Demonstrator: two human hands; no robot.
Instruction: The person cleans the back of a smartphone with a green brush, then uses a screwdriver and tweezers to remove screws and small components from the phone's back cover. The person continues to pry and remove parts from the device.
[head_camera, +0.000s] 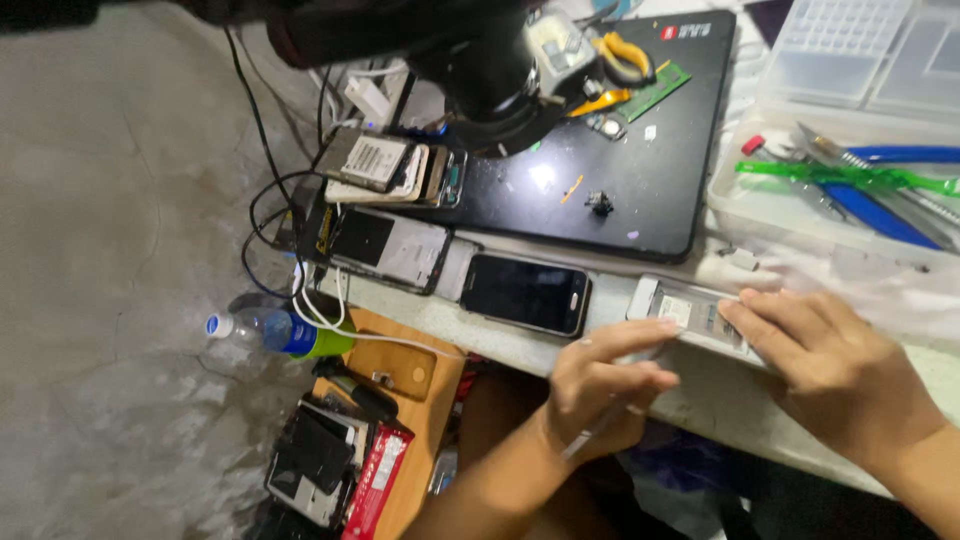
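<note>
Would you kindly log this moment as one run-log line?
left hand: holds thin tool | right hand: fingers on opened phone | black phone beside

Two hands: left (600, 385), right (830, 365). One opened phone (690, 315) at the bench's near edge, one dark phone (525, 293), one water bottle (270, 332) on the floor, one yellow-handled pliers (625, 55).

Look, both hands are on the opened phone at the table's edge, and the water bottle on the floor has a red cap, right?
Not quite. The head view shows the water bottle has a blue cap. The rest holds: left hand and right hand are on the opened phone at the table edge.
</note>
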